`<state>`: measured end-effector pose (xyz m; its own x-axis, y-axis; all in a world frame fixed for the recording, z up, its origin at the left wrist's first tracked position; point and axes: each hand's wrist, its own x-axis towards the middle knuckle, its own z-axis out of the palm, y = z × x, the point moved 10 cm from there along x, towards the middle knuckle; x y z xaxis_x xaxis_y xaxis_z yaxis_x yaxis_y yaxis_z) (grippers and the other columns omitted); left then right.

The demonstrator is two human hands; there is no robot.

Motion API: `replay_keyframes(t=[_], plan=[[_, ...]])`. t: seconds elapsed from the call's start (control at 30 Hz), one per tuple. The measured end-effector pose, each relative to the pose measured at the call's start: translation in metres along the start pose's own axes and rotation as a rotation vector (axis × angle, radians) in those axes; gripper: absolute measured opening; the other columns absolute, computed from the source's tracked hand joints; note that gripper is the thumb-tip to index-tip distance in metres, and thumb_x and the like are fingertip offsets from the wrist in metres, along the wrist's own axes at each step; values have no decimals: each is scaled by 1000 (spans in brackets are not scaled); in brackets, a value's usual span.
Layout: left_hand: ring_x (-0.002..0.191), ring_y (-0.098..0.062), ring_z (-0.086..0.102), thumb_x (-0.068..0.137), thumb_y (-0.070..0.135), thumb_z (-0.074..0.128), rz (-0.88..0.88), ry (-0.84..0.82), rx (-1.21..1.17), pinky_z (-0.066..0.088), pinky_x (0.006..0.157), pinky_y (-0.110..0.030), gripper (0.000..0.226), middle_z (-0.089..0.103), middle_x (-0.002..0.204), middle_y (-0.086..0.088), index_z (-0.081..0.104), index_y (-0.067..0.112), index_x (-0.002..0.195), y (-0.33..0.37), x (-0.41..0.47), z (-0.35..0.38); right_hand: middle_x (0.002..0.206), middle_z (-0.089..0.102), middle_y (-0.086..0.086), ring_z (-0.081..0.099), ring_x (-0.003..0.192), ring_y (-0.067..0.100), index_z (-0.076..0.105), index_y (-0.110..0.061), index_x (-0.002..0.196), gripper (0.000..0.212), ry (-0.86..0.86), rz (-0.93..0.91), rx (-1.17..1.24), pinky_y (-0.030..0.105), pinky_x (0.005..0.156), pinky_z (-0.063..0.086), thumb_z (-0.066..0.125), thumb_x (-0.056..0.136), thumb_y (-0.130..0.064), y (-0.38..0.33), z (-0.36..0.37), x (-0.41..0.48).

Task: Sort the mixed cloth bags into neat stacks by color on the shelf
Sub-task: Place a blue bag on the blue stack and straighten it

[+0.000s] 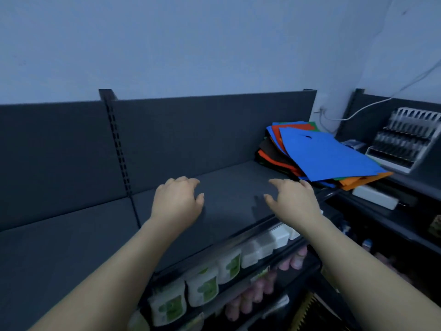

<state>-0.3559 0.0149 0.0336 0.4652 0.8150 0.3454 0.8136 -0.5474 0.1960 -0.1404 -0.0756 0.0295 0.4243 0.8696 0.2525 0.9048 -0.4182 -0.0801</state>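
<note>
Top shelf [71, 247], dark grey, w/ the mixed pile of cloth bags [307, 149] at its right end, up against the back panel [202, 130]. Blue bag [334, 161] lies on top, askew; red, orange, green & black edges fan out beneath (nothing sorted by colour yet). The pile's front corner overhangs the shelf edge.

L hand [177, 199] hovers over bare shelf, fingers loosely curled, grip released, holding nothing. R hand [294, 199] is near it, fingers spread, grip also released. Its fingertips are just beside the pile's near corner; touching or not, can't tell.

Lower shelf: white-green packets [202, 290] & white boxes [274, 240] in a row. Far right: grey slotted rack [405, 139], white cable [381, 99] on the wall.
</note>
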Motion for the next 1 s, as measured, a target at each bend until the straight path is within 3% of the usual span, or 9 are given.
replay_keyframes(t=[0.2,0.37,0.5,0.67,0.87,1.0], plan=[[114,-21,53,96,39,46,17,-25,-36,43,92,-35,43,58,128,1,51,22,135,54,42,36,117,65,0,59,111,19,45,-22,140,48,-14,58,42,42,117,19,47,96,-39,71,6,31],[112,-20,54,96,39,47,69,-11,-57,44,92,-35,42,59,124,1,52,21,134,91,92,57,90,68,0,62,96,20,55,-18,128,38,21,120,39,41,114,24,49,95,-37,116,8,65],[107,-20,56,95,37,48,96,-3,-110,47,88,-34,40,60,119,1,54,20,130,117,133,71,91,69,1,62,95,21,57,-17,124,36,37,169,37,39,114,22,47,96,-36,147,10,97],[106,-17,58,94,35,50,86,-51,-201,48,83,-32,36,63,115,1,58,17,125,145,181,94,104,68,2,61,102,21,51,-20,135,42,32,201,57,40,114,23,46,97,-36,188,13,137],[81,-17,61,91,29,52,74,-100,-280,52,68,-34,23,65,88,1,63,12,99,185,219,127,124,63,4,56,114,25,50,-19,137,43,-25,236,69,42,108,31,45,98,-38,243,30,187],[80,-17,63,93,29,51,4,-108,-335,53,67,-35,22,67,87,-1,64,12,96,205,238,150,137,55,4,52,122,26,46,-20,140,47,-101,246,100,44,108,34,44,98,-41,283,49,223]])
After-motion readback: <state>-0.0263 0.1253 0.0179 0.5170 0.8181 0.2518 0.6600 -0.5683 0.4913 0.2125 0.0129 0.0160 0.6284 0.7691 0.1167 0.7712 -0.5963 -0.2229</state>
